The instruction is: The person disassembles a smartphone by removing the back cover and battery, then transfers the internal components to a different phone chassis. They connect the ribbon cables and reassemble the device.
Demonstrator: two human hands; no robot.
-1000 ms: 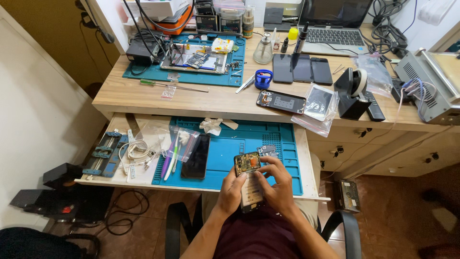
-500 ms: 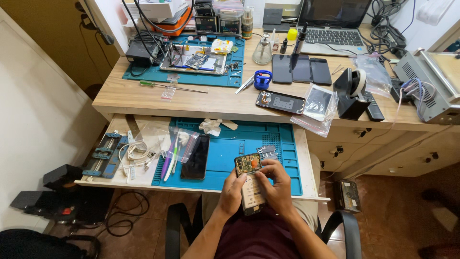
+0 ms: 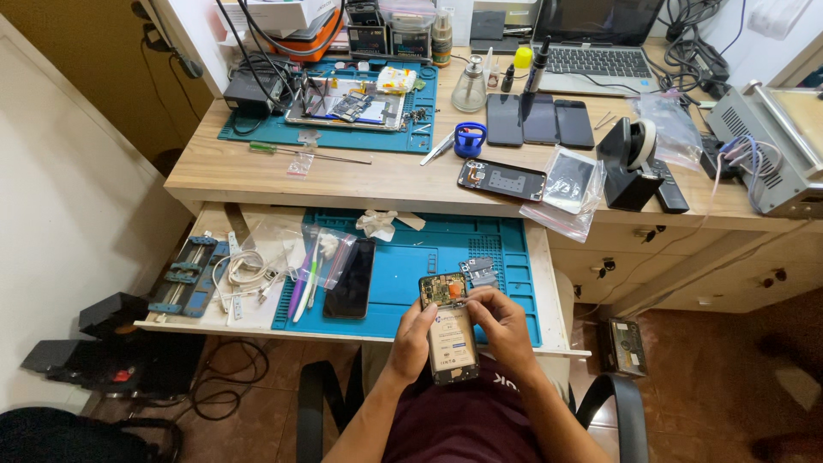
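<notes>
— Where do we have the opened phone [image 3: 449, 327] right now?

— Between both hands, above our lap, just off the front edge of the blue mat [image 3: 411, 257] in the pulled-out tray. Our left hand [image 3: 413, 336] wraps its left edge, fingers curled snug around the frame; our right hand [image 3: 506, 324] grips the other side, thumb and forefinger pinched narrow near the top, where the circuit board shows above the battery.

— What are those fingertips pinching?

— Too small to tell — a connector or a bare fingertip press, we cannot say which.

— How do we work it well?

— We judge a steady cradle matters most: the left hand holds the frame, the right does only the fine work. Press or lift straight, never sideways, since parts up there look delicate.

— Anything close by?

— A small grey metal part [image 3: 480, 271] lies on the mat just beyond the right fingertips, and a black phone [image 3: 352, 279] lies face up farther left of the left hand, beside a clear bag of tools [image 3: 313, 261].
</notes>
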